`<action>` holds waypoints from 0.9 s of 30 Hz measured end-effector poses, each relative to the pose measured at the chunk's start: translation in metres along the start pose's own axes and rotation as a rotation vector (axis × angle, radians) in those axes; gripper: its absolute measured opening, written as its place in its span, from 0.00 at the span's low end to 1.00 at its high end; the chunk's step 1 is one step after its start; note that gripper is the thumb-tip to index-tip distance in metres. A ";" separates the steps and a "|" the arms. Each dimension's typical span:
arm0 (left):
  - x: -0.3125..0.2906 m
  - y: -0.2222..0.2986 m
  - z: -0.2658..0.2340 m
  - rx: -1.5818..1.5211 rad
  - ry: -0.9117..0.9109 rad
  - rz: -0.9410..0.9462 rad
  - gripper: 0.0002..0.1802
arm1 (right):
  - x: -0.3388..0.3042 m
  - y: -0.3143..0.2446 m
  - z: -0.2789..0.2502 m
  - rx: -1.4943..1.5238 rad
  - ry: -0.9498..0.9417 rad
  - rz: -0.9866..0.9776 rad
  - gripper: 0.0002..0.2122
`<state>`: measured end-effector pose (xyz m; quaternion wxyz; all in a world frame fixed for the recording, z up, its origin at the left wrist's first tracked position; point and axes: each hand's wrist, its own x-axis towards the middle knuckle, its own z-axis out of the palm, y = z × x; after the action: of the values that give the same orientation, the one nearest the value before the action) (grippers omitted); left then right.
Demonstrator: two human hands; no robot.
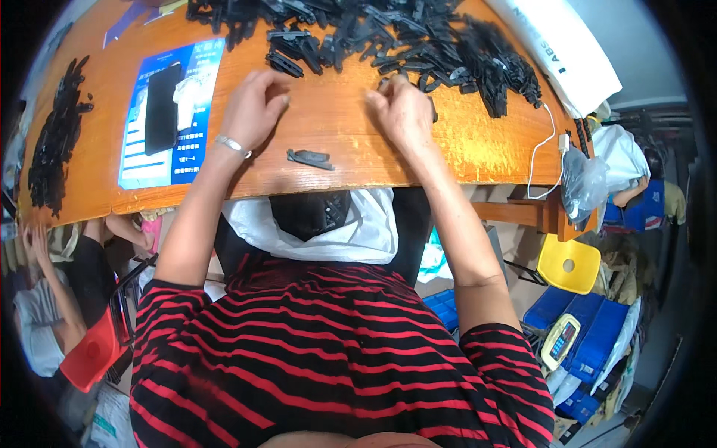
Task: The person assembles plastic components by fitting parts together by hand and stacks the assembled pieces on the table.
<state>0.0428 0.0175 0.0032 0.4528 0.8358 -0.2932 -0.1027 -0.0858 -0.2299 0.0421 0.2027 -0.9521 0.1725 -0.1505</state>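
At the bottom of the frame sits the person's red-and-black striped shirt (328, 351), and just above it, under the table edge, a white plastic bag (358, 228) hangs open with dark pieces inside. A single dark plastic part (310, 158) lies alone on the orange wooden table (478, 149), close to the near edge and between the two forearms; a brush of a wrist could likely push it off the lip, and whether it would land in the bag or on the floor cannot be told. The left hand (252, 110), with a silver bracelet at the wrist, rests on the wood with fingers curled inward, and nothing can be seen in it, so whether it holds anything cannot be told. The right hand (403, 112) is bent at the edge of the heap with its fingertips pinched together on what looks like a small dark piece, though the grasp is too hidden to be sure. Across the top of the frame spreads the pile of black plastic parts (418, 41); pulling from its rim could drag neighbours loose toward the bare wood. A second, narrower heap (56, 138) lies at the far left, a blue printed sheet (173, 112) beside the left hand, and a white cable (541, 153) at the right edge. Open wood remains mainly between and below the hands.
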 end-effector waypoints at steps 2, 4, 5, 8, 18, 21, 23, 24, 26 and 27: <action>0.017 0.016 -0.004 0.399 0.368 0.318 0.09 | 0.014 0.004 0.004 -0.087 -0.012 0.010 0.15; 0.032 0.007 -0.005 0.448 0.365 0.319 0.11 | 0.018 0.005 0.014 -0.175 -0.028 0.013 0.16; 0.038 0.002 -0.005 0.520 0.344 0.355 0.12 | 0.018 0.008 0.021 -0.183 -0.013 -0.014 0.15; 0.042 -0.001 -0.006 0.599 0.310 0.369 0.12 | 0.011 0.010 0.027 -0.178 0.006 -0.053 0.11; 0.043 -0.002 -0.017 0.520 0.217 0.322 0.13 | -0.031 -0.043 0.043 0.123 -0.093 -0.430 0.07; 0.038 0.002 -0.020 0.400 0.172 0.255 0.14 | -0.023 -0.046 0.039 0.176 -0.126 -0.435 0.12; 0.032 0.008 -0.021 0.285 0.138 0.179 0.15 | -0.012 -0.049 0.038 0.327 0.013 -0.145 0.14; 0.026 0.017 -0.022 0.249 0.109 0.206 0.15 | -0.006 -0.048 0.039 0.328 0.009 -0.141 0.14; 0.016 0.034 -0.018 0.206 0.070 0.234 0.14 | 0.003 -0.043 0.040 0.700 -0.085 0.043 0.13; 0.010 0.040 -0.017 0.138 0.022 0.234 0.14 | 0.002 -0.052 0.028 0.899 -0.227 0.158 0.10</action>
<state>0.0428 0.0067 0.0470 0.4063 0.8260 -0.3901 -0.0196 -0.0604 -0.1770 0.0410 0.6235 -0.7642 0.1390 -0.0891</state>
